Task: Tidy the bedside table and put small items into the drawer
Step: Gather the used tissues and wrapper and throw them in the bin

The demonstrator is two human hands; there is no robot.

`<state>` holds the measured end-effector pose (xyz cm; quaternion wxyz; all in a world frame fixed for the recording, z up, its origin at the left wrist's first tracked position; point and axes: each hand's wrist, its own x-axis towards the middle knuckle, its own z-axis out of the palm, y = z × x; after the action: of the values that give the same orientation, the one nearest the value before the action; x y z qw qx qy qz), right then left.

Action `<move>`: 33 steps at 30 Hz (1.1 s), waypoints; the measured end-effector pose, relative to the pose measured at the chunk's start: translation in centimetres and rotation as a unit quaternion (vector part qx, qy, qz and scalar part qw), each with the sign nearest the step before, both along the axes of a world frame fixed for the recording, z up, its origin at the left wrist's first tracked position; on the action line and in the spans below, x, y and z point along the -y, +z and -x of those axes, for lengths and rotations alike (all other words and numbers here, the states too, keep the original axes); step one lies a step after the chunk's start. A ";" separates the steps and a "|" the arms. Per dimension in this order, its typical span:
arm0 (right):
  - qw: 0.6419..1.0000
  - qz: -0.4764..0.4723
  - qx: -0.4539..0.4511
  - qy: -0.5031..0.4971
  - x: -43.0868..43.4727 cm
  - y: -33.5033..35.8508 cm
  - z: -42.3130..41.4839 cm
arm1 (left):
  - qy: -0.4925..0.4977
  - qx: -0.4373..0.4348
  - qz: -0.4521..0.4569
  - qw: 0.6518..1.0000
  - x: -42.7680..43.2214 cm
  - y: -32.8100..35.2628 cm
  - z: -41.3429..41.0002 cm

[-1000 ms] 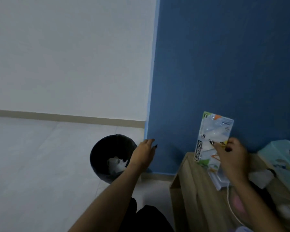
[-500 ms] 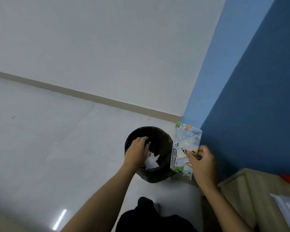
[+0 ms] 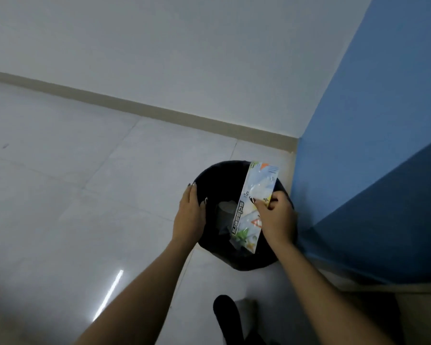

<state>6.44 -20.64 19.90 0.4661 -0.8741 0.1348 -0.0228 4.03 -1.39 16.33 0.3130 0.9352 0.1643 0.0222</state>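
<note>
A black round waste bin (image 3: 219, 178) stands on the floor in the corner by the blue wall. My right hand (image 3: 276, 220) pinches a flat scissors package (image 3: 255, 195), white and light blue with green and orange print, and holds it upright over the bin's opening. My left hand (image 3: 190, 215) grips the bin's left rim, fingers curled over the edge. Crumpled pale paper (image 3: 225, 207) lies inside the bin. The bedside table and its drawer are out of view except for a wooden sliver at the lower right.
A white tiled floor (image 3: 72, 207) spreads to the left. A white wall with a beige skirting (image 3: 135, 105) runs behind the bin. The blue wall (image 3: 371, 158) rises at the right. A dark foot (image 3: 225, 312) shows at the bottom edge.
The view swung left and down from the bedside table to the bin. My right hand carried the scissors package over the bin's opening. My left hand took hold of the rim.
</note>
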 end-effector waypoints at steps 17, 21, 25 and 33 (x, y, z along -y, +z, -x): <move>0.987 -0.017 -0.137 0.077 -1.6 -8.5 -1.9 | 0.011 0.074 -0.063 0.995 0.8 -5.6 -0.5; 0.991 -0.030 -0.103 0.083 -0.2 -5.2 -0.5 | -0.007 0.052 -0.075 0.996 0.5 -4.6 0.1; 0.993 -0.029 -0.086 0.078 3.2 -0.4 3.3 | -0.024 0.059 -0.078 0.995 0.8 -0.8 1.1; 0.998 -0.035 -0.040 -0.036 13.2 8.4 12.8 | -0.060 0.106 -0.063 0.991 4.3 11.0 2.7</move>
<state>-6.35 -33.84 28.25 0.4900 -0.8519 0.1852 -0.0001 1.34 -5.71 27.29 0.2699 0.9535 0.0720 0.1132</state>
